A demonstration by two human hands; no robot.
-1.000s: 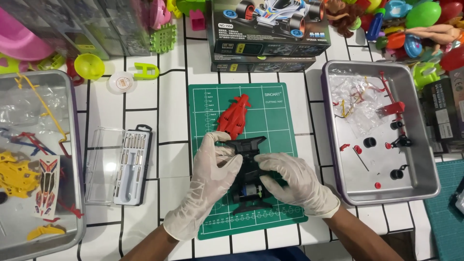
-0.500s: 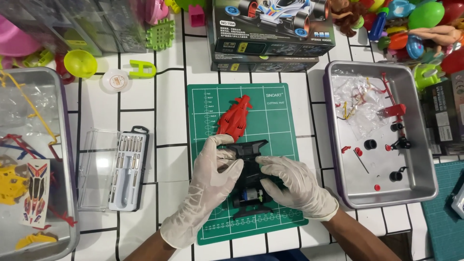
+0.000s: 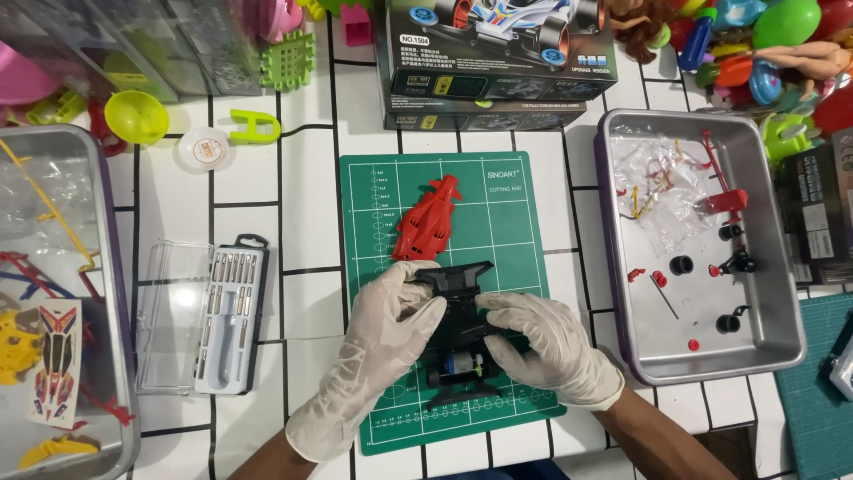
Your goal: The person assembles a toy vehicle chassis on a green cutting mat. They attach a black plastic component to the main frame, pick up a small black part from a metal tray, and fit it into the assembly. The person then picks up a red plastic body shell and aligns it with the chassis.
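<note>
Both my hands wear white gloves and hold a black toy car chassis (image 3: pixel 458 293) over a green cutting mat (image 3: pixel 515 213). My left hand (image 3: pixel 382 338) grips the chassis on its left side near the front. From the right, my right hand (image 3: pixel 542 342) covers the chassis middle and rear. A small silver motor (image 3: pixel 462 363) shows between my hands at the chassis rear. A red car body shell (image 3: pixel 426 219) lies on the mat just beyond the chassis, apart from my hands.
A metal tray (image 3: pixel 764 356) at right holds black wheels, red parts and a plastic bag. A screwdriver bit set (image 3: pixel 222 311) in an open clear case lies left of the mat. Another tray (image 3: pixel 111 267) at far left holds sticker sheets and sprues. Kit boxes (image 3: pixel 498 62) and toys stand behind.
My hands have shifted a little on the chassis, and the motor at its rear now shows more plainly. The camera view has moved slightly.
</note>
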